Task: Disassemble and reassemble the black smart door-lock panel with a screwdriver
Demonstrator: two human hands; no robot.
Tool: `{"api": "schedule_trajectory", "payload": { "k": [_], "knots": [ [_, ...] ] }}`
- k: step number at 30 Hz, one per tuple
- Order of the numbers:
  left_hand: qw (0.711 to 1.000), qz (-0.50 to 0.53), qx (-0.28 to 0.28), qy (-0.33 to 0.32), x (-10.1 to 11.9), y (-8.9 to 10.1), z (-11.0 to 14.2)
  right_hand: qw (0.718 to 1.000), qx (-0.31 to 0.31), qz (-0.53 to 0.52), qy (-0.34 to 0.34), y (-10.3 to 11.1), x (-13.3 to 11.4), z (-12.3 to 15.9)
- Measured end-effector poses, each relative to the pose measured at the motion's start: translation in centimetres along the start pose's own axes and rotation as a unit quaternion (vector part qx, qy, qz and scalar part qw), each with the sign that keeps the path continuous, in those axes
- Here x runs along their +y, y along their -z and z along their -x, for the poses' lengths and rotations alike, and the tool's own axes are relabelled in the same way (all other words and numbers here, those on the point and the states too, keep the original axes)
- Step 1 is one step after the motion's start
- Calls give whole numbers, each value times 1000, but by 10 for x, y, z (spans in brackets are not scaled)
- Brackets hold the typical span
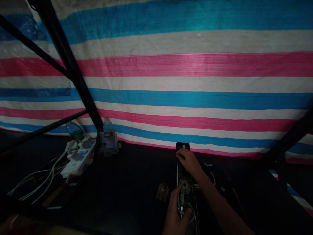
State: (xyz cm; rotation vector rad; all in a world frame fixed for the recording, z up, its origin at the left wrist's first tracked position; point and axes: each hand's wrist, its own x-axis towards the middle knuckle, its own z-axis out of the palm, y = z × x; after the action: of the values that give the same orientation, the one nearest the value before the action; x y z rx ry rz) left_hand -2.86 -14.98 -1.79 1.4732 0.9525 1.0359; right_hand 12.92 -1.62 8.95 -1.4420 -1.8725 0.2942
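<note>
A long, narrow door-lock housing [185, 197] lies open on the dark surface, with a round part, wires and metal pieces showing inside. My left hand [174, 212] grips its near part, fingers along the left side and thumb across the right. At the far end my right hand [190, 163] is closed, its fingertips pinched at the left rim beside a thin pale strip or wire; what they hold is too small to name. Just left of the housing sits a small metallic piece [162, 192]. To the right, a pale wire [213, 178] curves out near my right forearm.
A white power strip [77, 161] with plugs and cables lies at left, beside a dark flat object [62, 197]. A clear bottle [109, 137] stands by a black pole [73, 73]. A thin rod-like tool [236, 192] lies at right. Striped sheeting [186, 65] hangs behind.
</note>
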Motion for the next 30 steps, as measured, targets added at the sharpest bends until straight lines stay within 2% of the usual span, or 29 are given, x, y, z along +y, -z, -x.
{"api": "schedule_trajectory", "payload": {
  "k": [3,9,14,23,30],
  "knots": [
    [1000,2,6,1,4,0,1,1000,2,13,-8,-1,1,3],
    [998,6,39,42,20,-1,4,999,-1,39,-23,-1,0,5],
    [998,4,23,50,29,4,4,996,17,66,-57,-4,-9,6],
    [997,-2,21,68,25,5,3,990,50,103,-79,-11,-17,12],
    [998,-4,30,50,20,2,2,989,68,116,-66,-14,-18,17]
  ]
}}
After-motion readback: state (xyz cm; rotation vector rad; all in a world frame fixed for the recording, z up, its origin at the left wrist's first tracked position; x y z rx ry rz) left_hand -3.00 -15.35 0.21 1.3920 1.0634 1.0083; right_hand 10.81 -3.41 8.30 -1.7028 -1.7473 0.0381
